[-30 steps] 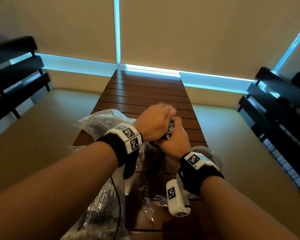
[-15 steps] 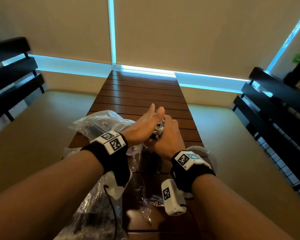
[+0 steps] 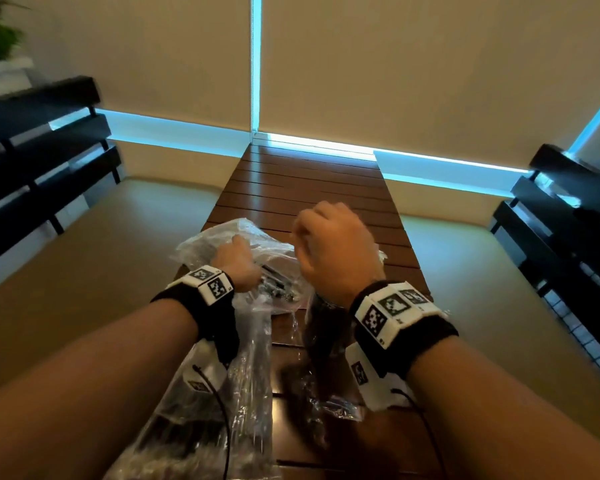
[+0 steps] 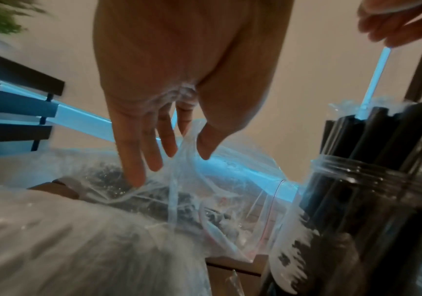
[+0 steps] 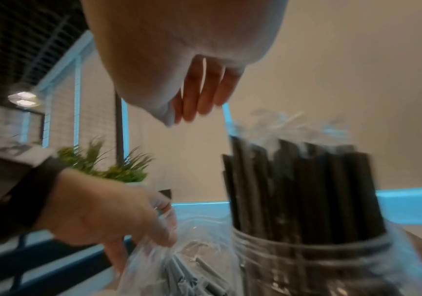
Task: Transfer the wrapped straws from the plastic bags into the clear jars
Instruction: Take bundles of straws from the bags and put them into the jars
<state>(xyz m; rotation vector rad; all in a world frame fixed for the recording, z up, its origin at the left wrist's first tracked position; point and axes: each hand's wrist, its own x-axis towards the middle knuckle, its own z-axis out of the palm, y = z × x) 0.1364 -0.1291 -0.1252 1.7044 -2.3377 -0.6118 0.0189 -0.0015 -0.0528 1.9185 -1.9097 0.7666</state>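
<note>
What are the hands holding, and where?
Nothing is gripped. The left hand reaches straight-fingered into the open plastic bag, touching its film; the right hand hangs loosely curled above the jar.

A plastic bag [image 3: 201, 242] lies on the bench [image 3: 309, 181] under the left hand [image 3: 238, 268]. Just right of it, below the right hand [image 3: 336, 251], stands the jar [image 5: 306, 260], straws [image 5: 301, 190] upright inside. Another bag [image 3: 250, 393] lies beneath the left forearm.

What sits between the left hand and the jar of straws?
Only the plastic bag, which the left hand touches; left wrist view shows it beside the jar.
</note>
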